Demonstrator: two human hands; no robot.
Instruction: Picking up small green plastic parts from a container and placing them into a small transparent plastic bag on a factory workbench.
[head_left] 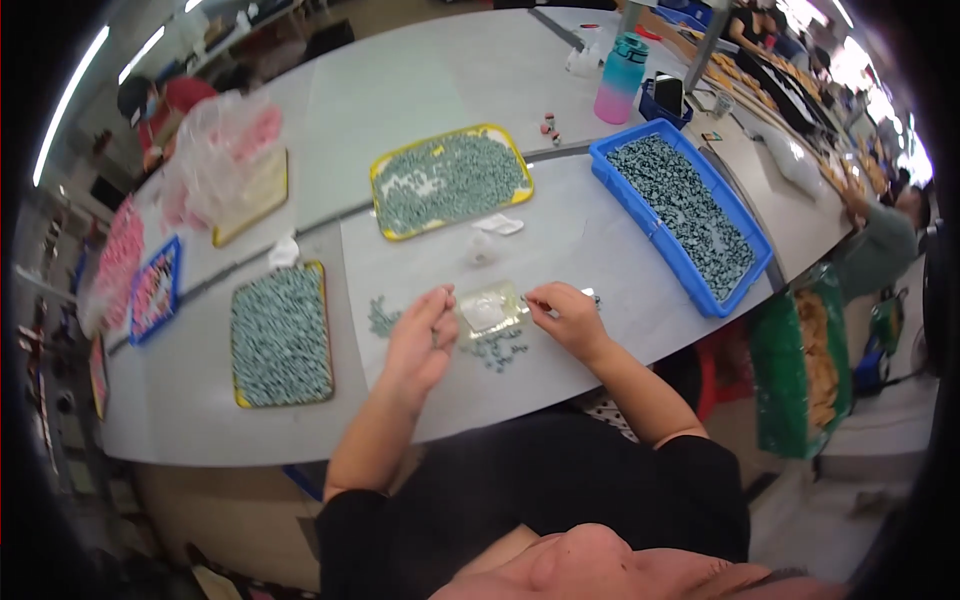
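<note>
Between my hands lies a small yellowish see-through sheet [508, 297] with a white patch in its middle. My right hand [570, 320] is closed in a pinch at its right edge, with a tiny dark piece at the fingertips. To the left of the sheet, my left hand [424, 335] is raised, thumb and fingers drawn together; what they hold, if anything, is too small to make out. A loose cluster of small grey-green pieces [497, 352] lies just below the sheet, and another small pile [383, 318] sits beyond my left hand.
Yellow-rimmed trays of grey-green pieces stand ahead [450, 185] and at left [282, 335]. A blue tray [655, 235] of dark pieces is at right, near a teal-and-pink bottle [620, 80]. Pink items in plastic bags [220, 150] lie far left. Other people work around the table.
</note>
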